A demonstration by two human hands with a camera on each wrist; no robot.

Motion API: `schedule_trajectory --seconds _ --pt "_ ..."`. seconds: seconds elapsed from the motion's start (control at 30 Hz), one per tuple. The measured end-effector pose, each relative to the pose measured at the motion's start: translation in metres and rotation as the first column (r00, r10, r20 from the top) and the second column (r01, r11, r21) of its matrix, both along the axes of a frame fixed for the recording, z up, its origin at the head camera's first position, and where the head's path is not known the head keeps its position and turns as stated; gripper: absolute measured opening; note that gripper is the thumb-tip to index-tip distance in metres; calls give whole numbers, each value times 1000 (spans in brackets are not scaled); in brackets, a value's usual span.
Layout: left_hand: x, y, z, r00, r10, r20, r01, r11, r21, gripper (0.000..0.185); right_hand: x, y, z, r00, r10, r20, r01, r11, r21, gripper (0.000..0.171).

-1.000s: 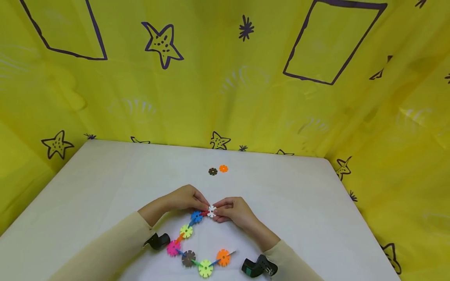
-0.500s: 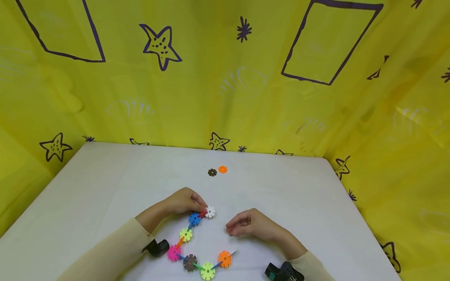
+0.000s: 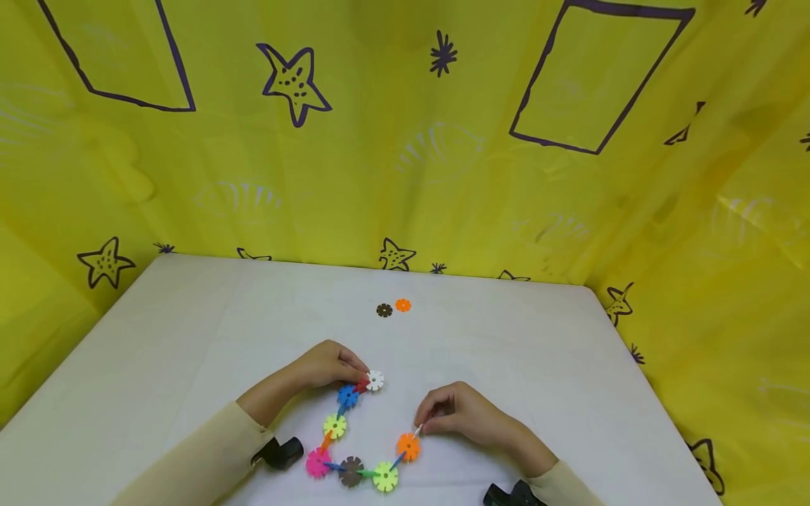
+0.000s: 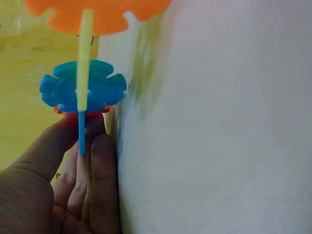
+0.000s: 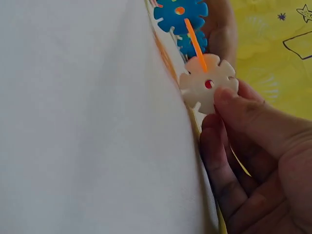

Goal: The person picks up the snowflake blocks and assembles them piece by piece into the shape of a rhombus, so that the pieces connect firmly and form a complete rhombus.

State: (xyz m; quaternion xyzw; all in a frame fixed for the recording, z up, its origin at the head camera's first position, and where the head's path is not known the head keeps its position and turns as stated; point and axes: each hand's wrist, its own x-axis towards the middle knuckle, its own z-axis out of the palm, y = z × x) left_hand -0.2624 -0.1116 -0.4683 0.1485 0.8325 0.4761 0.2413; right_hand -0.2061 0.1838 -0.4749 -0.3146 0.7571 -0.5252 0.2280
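A chain of slotted plastic discs (snowflake building discs) curves between the two hands, open toward the back. My left hand (image 3: 325, 362) pinches the red disc (image 4: 60, 110) near one end, where a white disc (image 3: 375, 380) sticks out past the fingertips. Below it follow a blue disc (image 3: 347, 396), a yellow one (image 3: 334, 426), a pink one (image 3: 318, 463), a brown one (image 3: 351, 471) and a yellow-green one (image 3: 385, 476), with edge-on connectors between them. At the other end, my right hand (image 3: 471, 416) holds a second white disc (image 5: 197, 90) between thumb and fingers, slotted into the orange disc (image 3: 408, 447).
Two loose discs, one dark brown (image 3: 384, 310) and one orange (image 3: 403, 305), lie farther back on the white table (image 3: 519, 337). A yellow curtain (image 3: 354, 176) with drawn stars and fish encloses the table's back and sides.
My right hand has let go of the upper white disc, moved right and down, and taken hold of the white disc at the orange end. That end has shifted slightly up; my left hand keeps its pinch.
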Motion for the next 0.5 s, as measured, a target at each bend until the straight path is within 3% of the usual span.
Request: schedule_trajectory --seconds 0.27,0.5 --pt "12 -4 -3 995 80 51 -83 994 64 25 -36 -9 3 996 -83 -14 84 987 137 6" --pt "22 -7 -4 974 187 124 -205 967 150 30 -62 -19 5 995 -89 -51 95 986 140 9"
